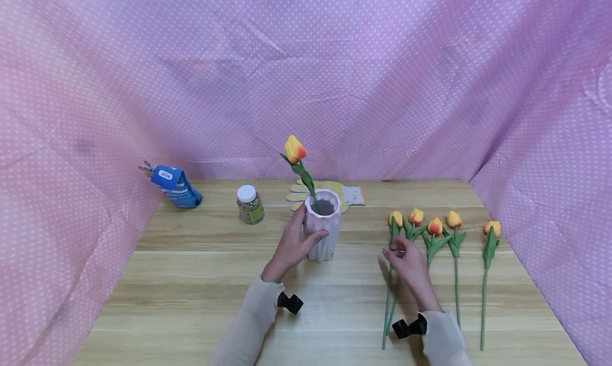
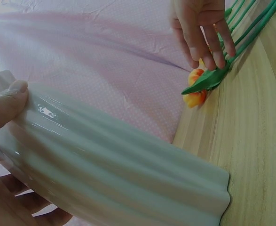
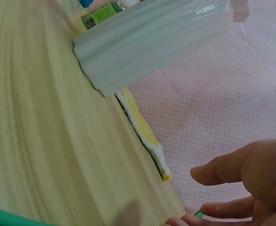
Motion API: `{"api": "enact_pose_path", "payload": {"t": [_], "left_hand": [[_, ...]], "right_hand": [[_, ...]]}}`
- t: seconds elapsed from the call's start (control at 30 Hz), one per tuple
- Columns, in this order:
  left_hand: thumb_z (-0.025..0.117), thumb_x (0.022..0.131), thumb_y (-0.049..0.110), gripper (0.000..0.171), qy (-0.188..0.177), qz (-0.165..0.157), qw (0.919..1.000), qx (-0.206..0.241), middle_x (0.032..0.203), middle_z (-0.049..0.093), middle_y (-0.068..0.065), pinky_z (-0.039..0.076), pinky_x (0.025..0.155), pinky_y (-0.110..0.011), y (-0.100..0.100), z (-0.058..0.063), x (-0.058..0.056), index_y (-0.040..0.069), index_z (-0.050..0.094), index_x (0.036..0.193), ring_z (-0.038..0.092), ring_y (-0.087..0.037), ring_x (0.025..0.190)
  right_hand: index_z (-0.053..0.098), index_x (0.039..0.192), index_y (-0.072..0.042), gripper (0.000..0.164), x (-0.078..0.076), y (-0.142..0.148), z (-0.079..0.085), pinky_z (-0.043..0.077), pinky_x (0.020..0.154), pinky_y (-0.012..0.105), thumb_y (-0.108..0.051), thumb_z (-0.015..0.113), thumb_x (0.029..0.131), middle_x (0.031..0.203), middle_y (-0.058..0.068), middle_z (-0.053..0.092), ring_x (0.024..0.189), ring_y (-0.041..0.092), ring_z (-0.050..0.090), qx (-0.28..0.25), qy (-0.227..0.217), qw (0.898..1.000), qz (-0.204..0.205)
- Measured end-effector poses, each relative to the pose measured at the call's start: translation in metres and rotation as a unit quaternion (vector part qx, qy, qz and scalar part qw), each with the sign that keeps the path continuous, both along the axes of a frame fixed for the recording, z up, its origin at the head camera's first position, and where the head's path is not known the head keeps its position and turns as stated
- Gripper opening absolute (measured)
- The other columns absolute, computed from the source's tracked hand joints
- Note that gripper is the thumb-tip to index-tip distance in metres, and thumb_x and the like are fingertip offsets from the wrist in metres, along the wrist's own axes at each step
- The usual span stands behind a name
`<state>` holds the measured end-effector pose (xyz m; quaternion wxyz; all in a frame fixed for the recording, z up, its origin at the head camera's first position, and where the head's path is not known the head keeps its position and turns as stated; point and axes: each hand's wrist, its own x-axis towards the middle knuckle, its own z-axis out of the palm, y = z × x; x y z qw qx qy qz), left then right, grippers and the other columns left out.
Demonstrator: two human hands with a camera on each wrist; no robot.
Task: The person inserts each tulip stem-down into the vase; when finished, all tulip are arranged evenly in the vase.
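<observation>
A white fluted vase (image 1: 323,238) stands upright on the table, with one yellow-orange tulip (image 1: 295,149) leaning left out of its mouth. My left hand (image 1: 291,244) grips the vase from the left; in the left wrist view the thumb (image 2: 11,103) lies on its side near the rim. To the right, several artificial tulips (image 1: 435,227) lie with their green stems toward me. Above the leftmost of these hovers my right hand (image 1: 410,262), its thumb and fingers apart with nothing between them in the right wrist view. Whether a fingertip touches a leaf is unclear.
Behind the vase lies a yellow and white work glove (image 1: 355,196). A lidded jar (image 1: 251,205) with a green label is left of the vase. Farther left sits a blue pouch (image 1: 177,186) with metal tool tips sticking out. Pink dotted cloth (image 1: 306,79) hangs around the table.
</observation>
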<state>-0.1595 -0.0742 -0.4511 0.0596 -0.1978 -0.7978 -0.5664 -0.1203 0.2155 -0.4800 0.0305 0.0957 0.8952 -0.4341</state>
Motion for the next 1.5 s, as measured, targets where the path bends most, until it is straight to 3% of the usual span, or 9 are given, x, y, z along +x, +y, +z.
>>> {"api": "enact_pose_path", "payload": {"t": [0.37,0.7,1.03,1.1,1.17,1.23,1.33,1.5], "left_hand": [[0.075,0.091,0.021,0.077,0.001,0.003,1.0,0.004,0.148,0.051,-0.014,0.04,0.116,-0.055,0.002,0.001,0.0,0.012,0.033,0.155,0.049,-0.031,0.139],[0.074,0.091,0.021,0.076,0.002,0.001,1.0,0.001,0.147,0.051,-0.013,0.04,0.116,-0.055,0.002,0.001,0.001,0.013,0.033,0.155,0.049,-0.031,0.139],[0.074,0.091,0.021,0.076,0.011,0.001,0.9999,-0.002,0.147,0.05,-0.014,0.04,0.116,-0.056,0.001,0.001,0.001,0.012,0.033,0.155,0.047,-0.032,0.14],[0.074,0.091,0.021,0.076,0.01,0.001,0.9999,-0.003,0.147,0.05,-0.014,0.04,0.116,-0.056,0.001,0.001,0.001,0.012,0.033,0.155,0.047,-0.032,0.14],[0.074,0.091,0.021,0.077,0.009,0.002,1.0,-0.003,0.147,0.05,-0.014,0.041,0.116,-0.056,0.001,0.001,0.001,0.012,0.033,0.155,0.047,-0.032,0.14],[0.074,0.091,0.021,0.077,0.008,0.002,1.0,-0.002,0.147,0.05,-0.014,0.041,0.116,-0.055,0.001,0.0,0.001,0.012,0.032,0.155,0.047,-0.032,0.14],[0.074,0.091,0.021,0.077,0.008,0.001,1.0,-0.002,0.148,0.05,-0.013,0.04,0.116,-0.055,0.001,0.0,0.001,0.012,0.032,0.155,0.047,-0.031,0.14],[0.074,0.092,0.021,0.077,0.011,-0.001,0.9999,0.002,0.149,0.049,-0.013,0.039,0.117,-0.056,0.001,0.001,0.001,0.013,0.031,0.156,0.046,-0.032,0.142]], "right_hand": [[0.051,0.137,0.006,0.05,0.004,0.0,-0.001,0.058,0.094,0.045,-0.018,0.065,0.095,0.129,0.029,0.061,0.115,0.039,0.064,0.009,0.001,1.0,-0.015],[0.054,0.134,0.008,0.049,0.011,0.002,-0.006,0.056,0.094,0.05,-0.016,0.066,0.093,0.119,0.029,0.067,0.108,0.039,0.067,0.033,0.01,0.999,-0.025],[0.05,0.136,0.014,0.056,0.015,-0.002,-0.009,0.061,0.082,0.041,-0.017,0.066,0.092,0.11,0.026,0.069,0.099,0.036,0.069,0.069,-0.007,0.998,-0.014],[0.056,0.129,0.013,0.049,0.014,-0.003,-0.009,0.06,0.071,0.034,-0.018,0.066,0.091,0.101,0.021,0.069,0.088,0.029,0.07,0.078,-0.009,0.997,-0.013],[0.064,0.111,0.008,0.033,0.013,-0.004,-0.01,0.055,0.061,0.028,-0.019,0.066,0.091,0.086,0.014,0.067,0.075,0.022,0.067,0.087,-0.014,0.996,-0.014],[0.062,0.089,0.002,0.022,0.012,-0.005,-0.01,0.047,0.053,0.024,-0.019,0.066,0.092,0.074,0.006,0.059,0.064,0.016,0.059,0.094,-0.019,0.995,-0.013],[0.052,0.071,-0.008,0.029,0.011,-0.006,-0.009,0.038,0.05,0.024,-0.022,0.066,0.093,0.063,0.0,0.049,0.057,0.014,0.049,0.107,-0.029,0.994,-0.007],[0.045,0.062,-0.011,0.039,0.011,-0.006,-0.01,0.033,0.052,0.026,-0.024,0.067,0.092,0.057,-0.003,0.039,0.055,0.016,0.041,0.128,-0.021,0.992,0.006]]}}
